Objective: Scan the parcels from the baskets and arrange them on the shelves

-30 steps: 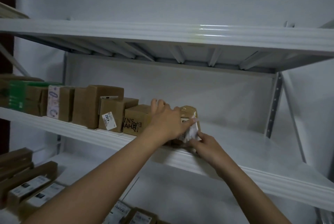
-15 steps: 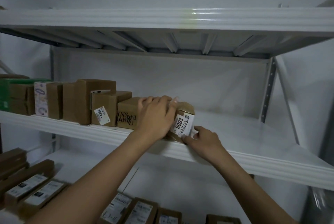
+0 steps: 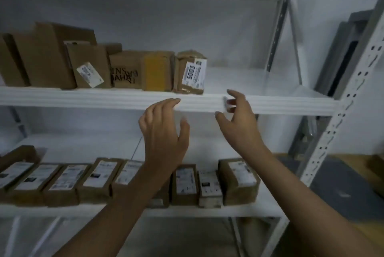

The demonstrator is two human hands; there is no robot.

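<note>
Your left hand (image 3: pixel 164 132) and right hand (image 3: pixel 239 123) have both released the 5003-labelled parcel (image 3: pixel 190 74); fingers loosely spread, holding nothing. It now stands upright on the middle shelf (image 3: pixel 291 104), touching the rightmost of the cartons (image 3: pixel 124 69). Placement judged complete.

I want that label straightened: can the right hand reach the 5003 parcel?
Probably yes: the right hand hangs open just below the 5003 parcel, which stands at the shelf edge, with nothing between them.

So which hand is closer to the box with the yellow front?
Left. The left hand hangs just below the yellow-fronted box; the right hand is farther right, past the 5003 parcel.
</note>
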